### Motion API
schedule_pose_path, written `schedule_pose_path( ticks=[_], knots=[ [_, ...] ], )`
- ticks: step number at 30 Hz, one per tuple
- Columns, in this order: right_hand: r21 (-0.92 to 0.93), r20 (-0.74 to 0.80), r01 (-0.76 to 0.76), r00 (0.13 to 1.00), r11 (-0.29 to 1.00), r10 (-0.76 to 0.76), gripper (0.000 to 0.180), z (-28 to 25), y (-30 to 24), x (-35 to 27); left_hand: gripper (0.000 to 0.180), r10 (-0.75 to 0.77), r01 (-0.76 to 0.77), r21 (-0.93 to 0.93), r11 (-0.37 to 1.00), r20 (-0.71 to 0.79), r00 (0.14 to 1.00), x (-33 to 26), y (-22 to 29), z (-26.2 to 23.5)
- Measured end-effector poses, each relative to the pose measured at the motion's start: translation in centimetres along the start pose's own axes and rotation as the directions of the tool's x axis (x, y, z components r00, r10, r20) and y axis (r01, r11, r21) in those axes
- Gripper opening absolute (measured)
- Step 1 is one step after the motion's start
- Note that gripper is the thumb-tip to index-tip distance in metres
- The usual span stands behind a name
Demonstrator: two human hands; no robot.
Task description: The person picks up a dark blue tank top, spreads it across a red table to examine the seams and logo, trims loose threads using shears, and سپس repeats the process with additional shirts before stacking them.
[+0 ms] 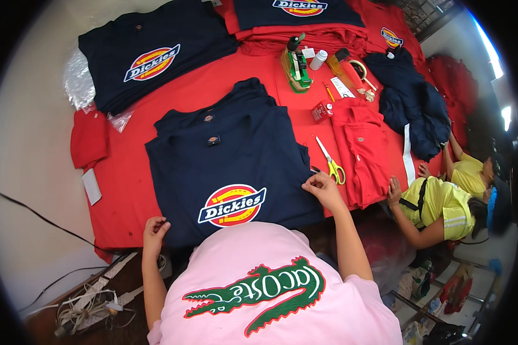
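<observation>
A navy sleeveless shirt [184, 172] with a red, yellow and white oval print lies flat in front of me, on top of other navy shirts [250, 95] whose necklines show behind it. My left hand [153, 234] pinches the shirt's lower left edge between thumb and fingers. At its right edge my right hand [324, 191] is closed, thumb against fingertips, on the navy cloth. Just beyond my right hand lie scissors [331, 163] with yellow handles. A red folded garment [361, 150] is to the right of them.
Navy shirts [106, 63] are stacked far left on the red-covered table [126, 184]. A green tape dispenser [297, 72], white spool [318, 60], small red box [322, 111] and dark garment [414, 103] lie farther right. Co-workers in yellow [443, 204] are at the right edge. Cables [92, 307] hang lower left.
</observation>
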State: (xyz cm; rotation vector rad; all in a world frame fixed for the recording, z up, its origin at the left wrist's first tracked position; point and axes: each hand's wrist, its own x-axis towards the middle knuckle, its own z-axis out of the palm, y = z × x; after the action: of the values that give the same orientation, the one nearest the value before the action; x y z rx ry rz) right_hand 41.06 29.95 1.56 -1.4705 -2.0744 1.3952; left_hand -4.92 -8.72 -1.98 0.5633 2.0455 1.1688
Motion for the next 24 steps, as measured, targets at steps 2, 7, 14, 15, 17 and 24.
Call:
schedule_pose_path(
  ticks=[2, 7, 14, 15, 17, 24],
  knots=[
    [-0.185, -0.066, 0.092, 0.992, 0.978, -0.106, 0.028, 0.6, -1.3, -0.9, 0.028, -0.068, 0.068, -0.007, 0.998, -0.014, 0.998, -1.4, 0.4, 0.1],
    [-0.551, -0.031, 0.109, 0.988, 0.828, -0.151, 0.041, 0.5, -4.0, -2.2, 0.022, -0.217, 0.219, 0.009, 0.976, 0.16, 0.963, -1.6, 0.6, -2.9],
    [-0.538, -0.128, -0.137, 0.988, 0.832, 0.08, 0.045, -0.1, -0.9, -3.9, 0.027, -0.201, 0.206, -0.054, 0.977, 0.094, 0.975, -1.9, 2.2, -2.0],
    [-0.524, -0.17, -0.133, 0.984, 0.841, 0.05, 0.043, 0.3, 0.0, -4.0, 0.028, -0.215, 0.222, -0.063, 0.973, 0.095, 0.972, -2.2, 2.2, -1.7],
    [-0.342, -0.135, -0.168, 0.983, 0.925, 0.129, 0.039, 0.1, 1.5, -3.6, 0.035, -0.23, 0.236, -0.043, 0.971, 0.117, 0.966, -2.2, 1.3, -1.8],
    [0.184, 0.202, -0.185, 0.968, 0.965, 0.147, 0.086, -1.1, 0.5, -6.2, 0.091, -0.161, 0.231, -0.29, 0.929, 0.245, 0.956, -5.4, 2.8, -0.4]
  ],
)
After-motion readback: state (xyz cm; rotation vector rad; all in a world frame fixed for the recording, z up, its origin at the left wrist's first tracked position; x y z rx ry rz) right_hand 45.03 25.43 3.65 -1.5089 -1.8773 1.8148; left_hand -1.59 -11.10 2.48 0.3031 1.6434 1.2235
